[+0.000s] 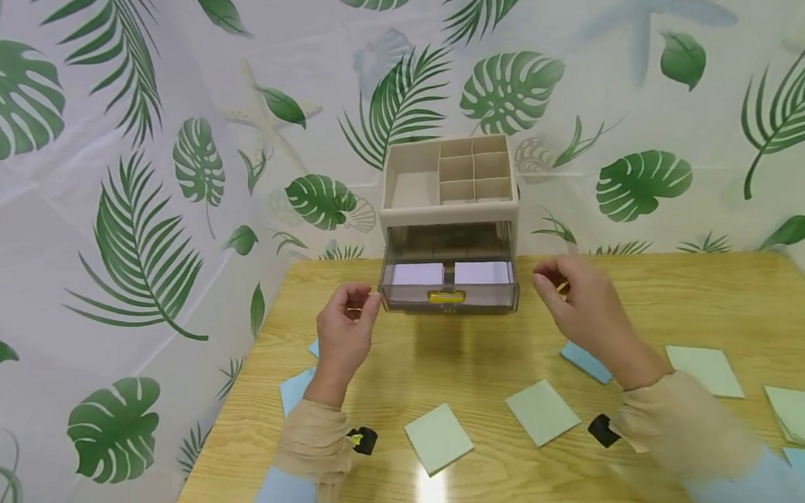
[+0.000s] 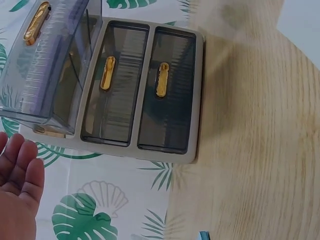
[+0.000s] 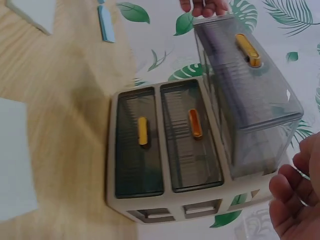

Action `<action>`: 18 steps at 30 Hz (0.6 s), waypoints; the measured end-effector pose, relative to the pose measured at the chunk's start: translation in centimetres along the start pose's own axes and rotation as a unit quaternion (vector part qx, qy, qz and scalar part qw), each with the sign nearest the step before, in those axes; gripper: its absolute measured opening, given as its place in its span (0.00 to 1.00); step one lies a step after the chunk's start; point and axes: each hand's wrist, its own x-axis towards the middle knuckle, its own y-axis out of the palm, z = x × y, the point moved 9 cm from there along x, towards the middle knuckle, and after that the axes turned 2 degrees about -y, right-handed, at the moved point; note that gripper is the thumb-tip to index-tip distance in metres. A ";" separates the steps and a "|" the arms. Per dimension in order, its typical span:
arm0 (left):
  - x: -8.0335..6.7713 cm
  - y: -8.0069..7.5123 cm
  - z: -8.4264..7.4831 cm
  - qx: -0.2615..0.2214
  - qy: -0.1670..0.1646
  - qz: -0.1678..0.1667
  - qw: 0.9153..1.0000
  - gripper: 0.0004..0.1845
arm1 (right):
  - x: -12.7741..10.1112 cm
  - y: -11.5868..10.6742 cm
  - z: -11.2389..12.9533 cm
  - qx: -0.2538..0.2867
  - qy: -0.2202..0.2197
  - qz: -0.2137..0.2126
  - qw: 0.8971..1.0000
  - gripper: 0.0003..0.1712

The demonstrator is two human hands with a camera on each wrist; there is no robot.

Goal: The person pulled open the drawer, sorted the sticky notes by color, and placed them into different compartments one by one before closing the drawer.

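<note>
Open top drawer (image 1: 448, 283), unlabelled, between left hand (image 1: 343, 330) and right hand (image 1: 584, 305)

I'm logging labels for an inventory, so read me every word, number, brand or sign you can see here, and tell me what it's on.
No readable text in any view.
Organizer: no brand or label shows.
Open top drawer: plain gold handle, unmarked.
Two lower drawers: plain gold handles only.
White pads in the drawer: blank.
Green and blue pads on the table: blank.
Backdrop: leaf, shell and starfish print, no writing.
</note>
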 end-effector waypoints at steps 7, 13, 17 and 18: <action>0.0 0.4 1.6 0.013 0.035 -0.005 0.999 0.10 | -2.2 1.9 -0.9 0.025 -0.003 0.029 0.999 0.06; -0.2 0.9 1.9 0.016 0.033 0.009 0.999 0.12 | -2.6 2.8 -0.7 0.035 -0.018 0.024 0.999 0.05; 0.0 1.0 1.9 0.026 0.038 0.011 0.999 0.12 | -2.6 3.0 -0.6 0.032 -0.016 0.019 0.999 0.05; 0.0 1.1 1.9 0.028 0.039 0.011 0.999 0.12 | -2.7 3.0 -0.6 0.031 -0.015 0.018 0.999 0.05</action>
